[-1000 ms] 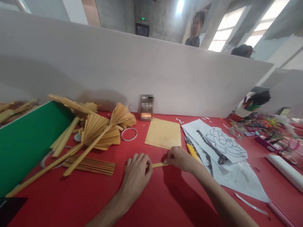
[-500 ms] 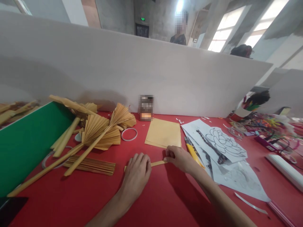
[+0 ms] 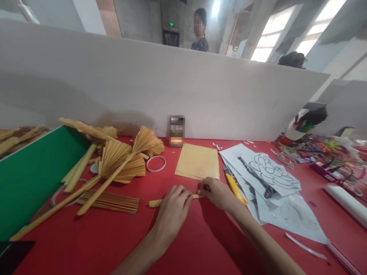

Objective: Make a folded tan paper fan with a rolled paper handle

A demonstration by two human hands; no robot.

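A narrow folded strip of tan paper (image 3: 155, 203) lies across the red table in front of me. My left hand (image 3: 175, 204) rests over its middle, palm down, with the fingers together on the strip. The strip's right end is pinched between the fingers of my right hand (image 3: 210, 191). Just beyond my hands lie square sheets of tan paper (image 3: 197, 161). To the left is a pleated paper stack (image 3: 110, 201), with paper fans on long rolled handles (image 3: 106, 186) beside it. A yellow cutter (image 3: 235, 188) lies right of my right hand.
White sheets with a flower drawing (image 3: 273, 173) lie at right. A tape ring (image 3: 156, 163) sits near the fans. A green board (image 3: 43, 172) stands at left, a white partition (image 3: 143, 84) behind. Beyond it a person (image 3: 200, 32) is visible.
My left hand has slid right along the strip, closer to my right hand, uncovering more of the strip's left end. The person beyond the partition has moved left in view.
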